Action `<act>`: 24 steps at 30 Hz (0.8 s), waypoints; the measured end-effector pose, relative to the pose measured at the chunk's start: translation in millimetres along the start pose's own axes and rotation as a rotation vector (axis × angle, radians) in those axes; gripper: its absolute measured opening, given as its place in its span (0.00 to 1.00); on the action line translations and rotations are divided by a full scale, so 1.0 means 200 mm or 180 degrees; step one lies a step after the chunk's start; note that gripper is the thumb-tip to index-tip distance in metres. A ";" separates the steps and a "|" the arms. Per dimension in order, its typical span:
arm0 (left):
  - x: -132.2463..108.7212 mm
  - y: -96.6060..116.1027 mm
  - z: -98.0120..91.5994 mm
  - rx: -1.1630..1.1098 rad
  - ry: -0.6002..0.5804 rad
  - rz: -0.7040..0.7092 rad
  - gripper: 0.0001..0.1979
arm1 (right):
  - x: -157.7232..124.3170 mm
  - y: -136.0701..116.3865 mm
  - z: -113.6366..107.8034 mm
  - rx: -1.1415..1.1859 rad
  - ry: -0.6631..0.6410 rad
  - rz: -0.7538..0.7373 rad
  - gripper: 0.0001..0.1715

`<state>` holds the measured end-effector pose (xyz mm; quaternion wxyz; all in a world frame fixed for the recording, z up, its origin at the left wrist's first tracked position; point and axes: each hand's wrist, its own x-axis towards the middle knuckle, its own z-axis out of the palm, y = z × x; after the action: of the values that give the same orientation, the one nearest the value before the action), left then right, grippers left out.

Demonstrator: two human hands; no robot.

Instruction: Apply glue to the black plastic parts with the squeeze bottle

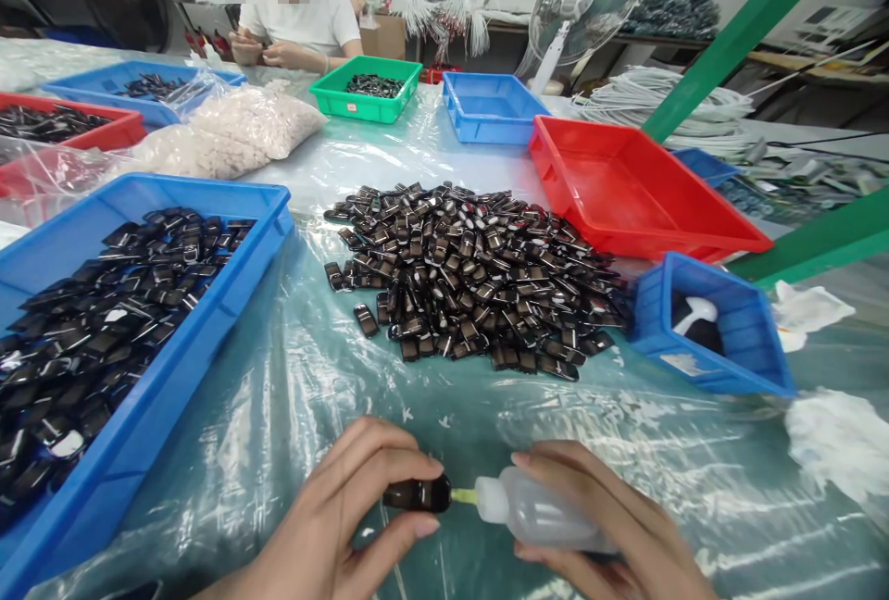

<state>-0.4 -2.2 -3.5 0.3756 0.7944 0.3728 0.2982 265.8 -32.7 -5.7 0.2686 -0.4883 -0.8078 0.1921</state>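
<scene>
Between the thumb and fingers of my left hand (pixel 347 507) is a small glossy black plastic casing (pixel 423 494), held level above the table. My right hand (pixel 611 517) is wrapped round a translucent squeeze bottle (pixel 548 507) lying on its side, with a white cap and a thin yellowish nozzle. The nozzle tip (pixel 464 495) points left and meets the right end of the casing; whether anything comes out cannot be seen. Beyond both hands lies a wide heap of similar black casings (pixel 472 276) on the plastic-covered table (pixel 292 415).
A large blue tray (pixel 229 304) of black casings stands at left. On the right are a red tray (pixel 625 183), a small blue bin (pixel 715 331) and crumpled white tissues (pixel 840 443). A green post (pixel 750 35) slants there. Across the table sits a person (pixel 298 17).
</scene>
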 end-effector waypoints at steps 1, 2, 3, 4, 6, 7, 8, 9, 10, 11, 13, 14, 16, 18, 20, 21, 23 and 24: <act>0.00 0.00 0.00 -0.0021 0.0008 -0.0005 0.09 | 0.00 0.00 0.00 0.0014 -0.0006 0.0028 0.22; 0.00 0.00 0.00 -0.0040 0.0009 -0.0017 0.09 | 0.00 0.00 0.00 0.0034 -0.0008 0.0037 0.22; 0.00 0.00 0.00 -0.0055 0.0009 -0.0027 0.10 | 0.00 0.00 0.00 0.0055 -0.0018 0.0067 0.22; 0.00 0.00 0.01 -0.0060 0.0007 -0.0033 0.10 | 0.00 0.00 0.01 0.0086 -0.0034 0.0085 0.22; 0.00 -0.01 0.01 -0.0062 0.0020 -0.0006 0.10 | 0.00 0.00 0.01 0.0154 -0.0027 0.0127 0.22; -0.01 -0.01 0.01 -0.0063 0.0033 0.0013 0.11 | -0.01 0.00 0.02 0.0187 -0.0013 0.0151 0.22; -0.01 -0.01 0.01 -0.0064 0.0042 0.0028 0.11 | -0.01 0.00 0.02 0.0214 0.0002 0.0181 0.22; -0.01 -0.01 0.01 -0.0061 0.0061 0.0038 0.12 | -0.01 0.00 0.03 0.0241 0.0028 0.0223 0.22; -0.01 -0.02 0.01 -0.0059 0.0072 0.0029 0.12 | -0.01 0.00 0.03 0.0272 0.0059 0.0247 0.21; -0.01 -0.02 0.01 -0.0061 0.0075 0.0015 0.12 | -0.01 0.00 0.03 0.0291 0.0082 0.0272 0.21; -0.01 -0.02 0.01 -0.0052 0.0091 0.0011 0.12 | -0.01 0.00 0.03 0.0283 0.0065 0.0276 0.21; -0.01 -0.02 0.02 -0.0043 0.0105 0.0046 0.12 | -0.02 0.00 0.02 0.0245 0.0038 0.0252 0.22; 0.00 -0.02 0.02 -0.0025 0.0123 0.0070 0.11 | -0.02 0.01 0.01 0.0090 -0.0038 0.0179 0.23; 0.00 -0.02 0.03 -0.0017 0.0181 0.0093 0.10 | -0.02 0.01 0.01 -0.0091 -0.0011 0.0094 0.24; 0.00 -0.02 0.04 0.0019 0.0214 0.0058 0.09 | -0.02 0.01 0.01 -0.0238 0.0046 0.0043 0.24; 0.00 -0.01 0.04 0.0046 0.0209 0.0005 0.09 | -0.02 0.01 0.01 -0.0283 0.0059 0.0037 0.23; -0.01 0.00 0.03 0.0115 0.0142 -0.0145 0.11 | -0.02 0.01 0.02 -0.0322 0.0039 0.0039 0.23; -0.01 0.01 0.03 0.0160 0.0097 -0.0247 0.13 | -0.02 0.01 0.02 -0.0326 0.0038 0.0052 0.23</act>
<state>3.2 -7.0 -5.8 0.3610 0.7839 0.4163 0.2861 266.8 -35.2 -11.5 0.2464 -0.5091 -0.8109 0.1497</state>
